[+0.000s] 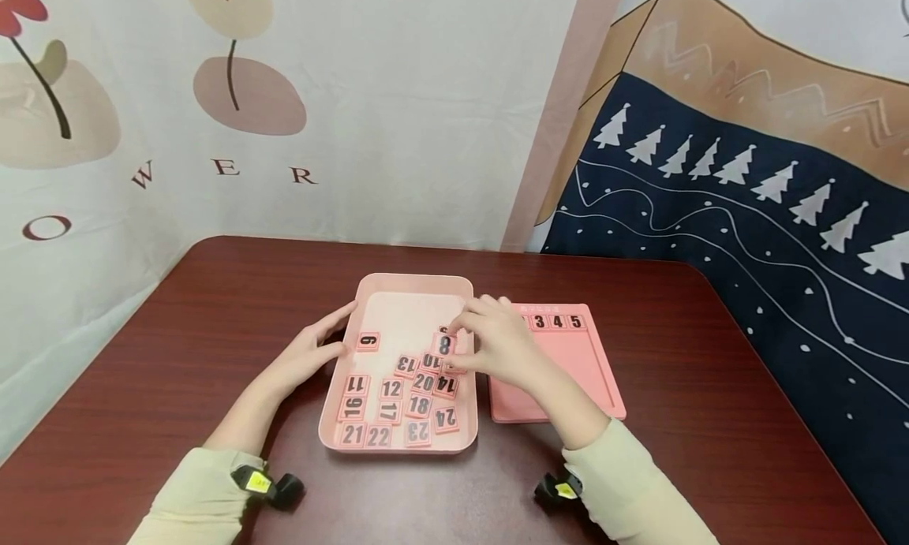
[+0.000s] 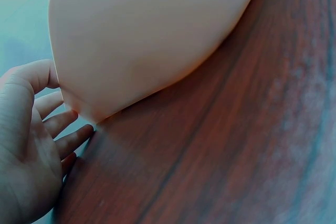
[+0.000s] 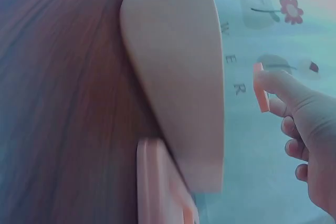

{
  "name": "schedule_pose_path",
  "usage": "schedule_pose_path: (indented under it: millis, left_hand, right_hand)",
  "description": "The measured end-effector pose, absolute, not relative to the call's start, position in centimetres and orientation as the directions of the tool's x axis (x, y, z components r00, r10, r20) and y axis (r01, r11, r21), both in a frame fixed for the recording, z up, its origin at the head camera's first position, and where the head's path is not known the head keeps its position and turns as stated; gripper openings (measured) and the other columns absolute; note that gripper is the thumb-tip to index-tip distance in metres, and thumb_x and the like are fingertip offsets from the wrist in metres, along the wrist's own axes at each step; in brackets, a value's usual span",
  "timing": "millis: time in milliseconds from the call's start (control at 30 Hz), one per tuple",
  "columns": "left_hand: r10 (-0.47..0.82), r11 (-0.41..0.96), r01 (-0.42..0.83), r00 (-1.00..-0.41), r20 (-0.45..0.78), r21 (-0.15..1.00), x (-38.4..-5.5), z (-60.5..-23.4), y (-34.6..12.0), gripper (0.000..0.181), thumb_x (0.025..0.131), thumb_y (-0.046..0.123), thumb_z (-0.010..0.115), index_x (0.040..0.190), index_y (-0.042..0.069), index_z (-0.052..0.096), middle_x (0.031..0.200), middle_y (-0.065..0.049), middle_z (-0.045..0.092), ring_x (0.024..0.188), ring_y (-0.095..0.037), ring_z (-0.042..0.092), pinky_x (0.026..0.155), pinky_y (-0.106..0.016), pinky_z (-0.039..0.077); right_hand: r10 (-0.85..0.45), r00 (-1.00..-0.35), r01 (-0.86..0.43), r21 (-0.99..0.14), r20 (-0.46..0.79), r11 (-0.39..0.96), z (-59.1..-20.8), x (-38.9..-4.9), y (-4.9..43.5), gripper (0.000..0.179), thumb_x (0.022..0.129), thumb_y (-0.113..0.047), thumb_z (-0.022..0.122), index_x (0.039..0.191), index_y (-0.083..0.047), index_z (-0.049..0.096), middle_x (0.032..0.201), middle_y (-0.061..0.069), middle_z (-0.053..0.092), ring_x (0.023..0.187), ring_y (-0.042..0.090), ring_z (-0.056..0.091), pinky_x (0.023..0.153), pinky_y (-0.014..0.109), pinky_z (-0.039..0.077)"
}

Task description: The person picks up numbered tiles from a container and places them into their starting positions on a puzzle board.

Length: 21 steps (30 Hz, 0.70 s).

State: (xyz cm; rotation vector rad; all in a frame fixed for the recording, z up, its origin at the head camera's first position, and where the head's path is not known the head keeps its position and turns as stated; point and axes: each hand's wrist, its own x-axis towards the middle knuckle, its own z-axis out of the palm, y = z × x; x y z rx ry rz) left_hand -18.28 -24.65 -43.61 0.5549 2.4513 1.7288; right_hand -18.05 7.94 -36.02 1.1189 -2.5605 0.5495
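The right grip (image 1: 497,344) pinches a pink tile (image 3: 261,95) over the tray (image 1: 398,312). The pink board (image 1: 564,363) is near that grip, at four o'clock. The left grip (image 1: 304,357), farther off, touches the tray, fingers loose.

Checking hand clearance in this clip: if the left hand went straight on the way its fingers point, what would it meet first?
The near side of the tray, most likely: the left hand seems to touch its left edge, though exact contact is hard to judge.
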Motion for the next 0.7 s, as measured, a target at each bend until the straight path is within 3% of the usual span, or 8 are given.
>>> schedule_pose_path:
  millis: [233, 400, 533, 700]
  left_hand:
    - [0.343, 0.292, 0.237, -0.930, 0.130, 0.927, -18.3, -43.6, -24.7, 0.067, 0.090, 0.002, 0.056, 0.151, 0.006, 0.029, 0.146, -0.024, 0.036, 0.130, -0.034, 0.035, 0.089, -0.014, 0.035]
    - [0.341, 0.295, 0.234, -0.931, 0.126, 0.927, -18.2, -43.5, -24.7, 0.066, 0.091, 0.002, 0.056, 0.151, 0.006, 0.029, 0.146, -0.024, 0.036, 0.131, -0.035, 0.034, 0.089, -0.014, 0.035]
    - [0.340, 0.293, 0.230, -0.932, 0.123, 0.928, -18.2, -43.5, -24.7, 0.067, 0.091, 0.003, 0.057, 0.151, 0.006, 0.029, 0.147, -0.023, 0.035, 0.132, -0.035, 0.033, 0.089, -0.014, 0.034]
    - [0.340, 0.302, 0.235, -0.932, 0.125, 0.924, -18.2, -43.5, -24.7, 0.066, 0.091, 0.003, 0.057, 0.151, 0.006, 0.029, 0.147, -0.023, 0.035, 0.132, -0.035, 0.033, 0.091, -0.014, 0.033]
  right_hand:
    - [-0.508, -0.733, -0.660, -0.293, 0.452, 0.692, -37.0, -17.7, 12.6, 0.026, 0.068, -0.032, 0.085, 0.084, -0.019, 0.070, 0.084, -0.004, 0.059, 0.083, 0.015, 0.048, 0.077, 0.038, 0.035]
    - [-0.414, -0.801, -0.566, -0.322, 0.432, 0.759, -37.6, -17.7, 15.7, 0.026, 0.066, -0.031, 0.085, 0.083, -0.017, 0.070, 0.087, -0.003, 0.062, 0.091, 0.020, 0.054, 0.088, 0.043, 0.036]
    - [-0.346, -0.855, -0.476, -0.319, 0.387, 0.819, -38.2, -17.8, 17.7, 0.024, 0.068, -0.034, 0.084, 0.080, -0.019, 0.070, 0.092, 0.000, 0.065, 0.095, 0.021, 0.056, 0.083, 0.042, 0.035]
    - [-0.283, -0.904, -0.384, -0.321, 0.320, 0.866, -39.0, -18.0, 19.5, 0.022, 0.070, -0.035, 0.082, 0.081, -0.018, 0.071, 0.086, -0.001, 0.063, 0.084, 0.020, 0.054, 0.072, 0.038, 0.034]
